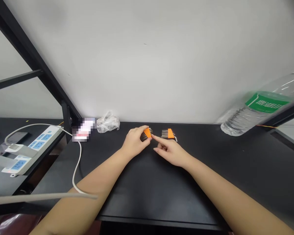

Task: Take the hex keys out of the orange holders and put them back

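My left hand (135,141) grips a set of hex keys in an orange holder (147,133), raised slightly above the black tabletop (149,186). My right hand (168,151) is close by, its fingers apart and its index fingertip reaching to the held set or almost to it. Nothing is in my right hand. Just beyond that hand, a second hex key set with an orange holder (168,133) lies on the table, its metal keys pointing left.
A clear plastic water bottle (257,109) with a green label stands at the right. A crumpled plastic bag (108,122) and a blurred object (84,129) sit along the wall. At the left are a white power strip (31,149), a white cable (76,163) and a black metal frame (26,49).
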`<state>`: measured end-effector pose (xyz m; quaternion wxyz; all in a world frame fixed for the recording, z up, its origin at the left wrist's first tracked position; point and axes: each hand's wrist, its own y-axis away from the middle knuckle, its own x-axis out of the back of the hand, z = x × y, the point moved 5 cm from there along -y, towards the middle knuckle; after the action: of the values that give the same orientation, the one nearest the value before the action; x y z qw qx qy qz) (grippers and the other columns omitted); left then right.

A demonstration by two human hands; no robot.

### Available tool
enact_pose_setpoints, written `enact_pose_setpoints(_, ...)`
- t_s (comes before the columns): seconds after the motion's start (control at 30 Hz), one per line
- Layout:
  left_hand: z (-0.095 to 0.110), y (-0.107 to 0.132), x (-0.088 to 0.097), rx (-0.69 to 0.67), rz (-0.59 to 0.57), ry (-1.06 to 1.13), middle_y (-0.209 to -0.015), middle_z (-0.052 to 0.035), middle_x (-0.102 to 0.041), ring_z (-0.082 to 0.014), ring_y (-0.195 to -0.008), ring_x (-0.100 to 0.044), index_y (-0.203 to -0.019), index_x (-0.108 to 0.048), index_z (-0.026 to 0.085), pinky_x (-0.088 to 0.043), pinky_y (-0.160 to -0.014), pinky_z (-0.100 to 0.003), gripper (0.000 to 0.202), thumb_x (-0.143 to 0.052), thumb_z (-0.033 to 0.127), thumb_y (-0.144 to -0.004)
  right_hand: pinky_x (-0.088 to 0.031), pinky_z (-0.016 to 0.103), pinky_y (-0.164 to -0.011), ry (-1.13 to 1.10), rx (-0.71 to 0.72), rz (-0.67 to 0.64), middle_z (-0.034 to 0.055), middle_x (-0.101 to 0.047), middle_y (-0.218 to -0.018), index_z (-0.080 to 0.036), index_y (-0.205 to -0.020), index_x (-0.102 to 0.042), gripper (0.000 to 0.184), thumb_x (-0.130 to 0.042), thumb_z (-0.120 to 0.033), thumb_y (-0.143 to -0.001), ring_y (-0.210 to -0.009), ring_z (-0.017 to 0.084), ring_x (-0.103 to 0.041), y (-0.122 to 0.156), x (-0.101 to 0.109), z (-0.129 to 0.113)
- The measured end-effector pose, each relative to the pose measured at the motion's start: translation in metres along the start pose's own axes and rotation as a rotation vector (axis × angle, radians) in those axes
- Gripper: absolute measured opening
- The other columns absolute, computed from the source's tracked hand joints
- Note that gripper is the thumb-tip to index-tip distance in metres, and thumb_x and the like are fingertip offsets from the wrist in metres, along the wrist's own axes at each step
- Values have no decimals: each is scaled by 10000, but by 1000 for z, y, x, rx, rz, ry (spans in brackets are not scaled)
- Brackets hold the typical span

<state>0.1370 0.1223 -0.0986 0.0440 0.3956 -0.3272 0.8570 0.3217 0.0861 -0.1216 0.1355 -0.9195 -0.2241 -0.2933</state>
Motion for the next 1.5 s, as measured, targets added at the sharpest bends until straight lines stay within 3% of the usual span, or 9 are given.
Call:
enact_pose_setpoints(0.13,-6,-1,-6,9,-119,-61,-1155,-38,-727,-251,-1073,-676,-1297,-600,258,-504,-1011,-448,453,-704,318,-861,-538,353,-770,256,80,145,35,-727,-872,-239,-1205,-726,299,-563,-292,-961,-774,189,-662,-2,19,0)
enact_pose_setpoints(0.2,-9,-1,-7,29,-153,-82,-1149,-36,-721,-253,-1078,-668,-1307,-594,263,-496,-1018,-442,454,-689,322,-866,-535,377,-846,381,82,307,63,-737,-962,-226,-1094,-748,249,-547,-284,-959,-869,219,-679,-1,39,5)
enact_pose_setpoints(0.3,-15,-2,-6,79,-198,-121,-1192,-47,-704,-265,-1124,-648,-1347,-567,267,-491,-1016,-427,494,-669,319,-867,-535,389,-887,498,-56,479,98,-699,-1127,-217,-1162,-709,288,-528,-304,-955,-953,241,-669,2,67,26)
enact_pose_setpoints(0.47,-26,-1,-7,141,-267,-207,-1224,-64,-688,-299,-1208,-600,-1361,-549,279,-469,-1030,-438,536,-665,280,-838,-448,474,-1056,618,-166,250,134,-526,-1482,-212,-1442,-511,584,-575,-245,-862,-1327,344,-500,-4,67,58)
enact_pose_setpoints(0.7,-31,-2,-4,189,-169,-279,-1443,-112,-567,-353,-1385,-446,-1369,-546,232,-404,-1112,-516,519,-638,254,-858,-477,450,-923,565,-128,145,122,-642,-1221,-245,-1390,-535,513,-616,-362,-897,-1123,323,-574,-10,39,43)
enact_pose_setpoints(0.8,-11,-3,1,49,-142,-240,-1500,-122,-509,-360,-1441,-373,-1376,-548,215,-355,-1158,-538,517,-643,285,-873,-477,445,-911,482,-75,99,118,-629,-1174,-250,-1389,-543,568,-679,-450,-874,-1074,305,-579,-9,25,31)
enact_pose_setpoints(0.97,29,6,-7,-265,-408,-35,-1277,-82,-655,-282,-1204,-567,-1341,-583,261,-449,-1041,-446,471,-658,232,-878,-474,448,-917,384,27,10,91,-630,-1157,-262,-1268,-605,470,-728,-442,-852,-1054,282,-581,-11,11,19)
enact_pose_setpoints(1.13,26,6,-15,-240,-486,-7,-1148,-68,-698,-258,-1072,-615,-1247,-623,246,-470,-940,-396,363,-709,300,-898,-476,448,-955,255,82,7,86,-620,-1289,-280,-1366,-526,535,-715,-381,-875,-1134,279,-565,-11,10,11)
enact_pose_setpoints(1.5,23,-1,-16,-217,-487,-39,-1036,-53,-691,-240,-986,-592,-1111,-699,247,-466,-873,-364,249,-718,369,-895,-476,493,-977,251,83,-77,93,-609,-1326,-294,-1453,-473,661,-715,-328,-839,-1144,300,-563,-10,11,3)
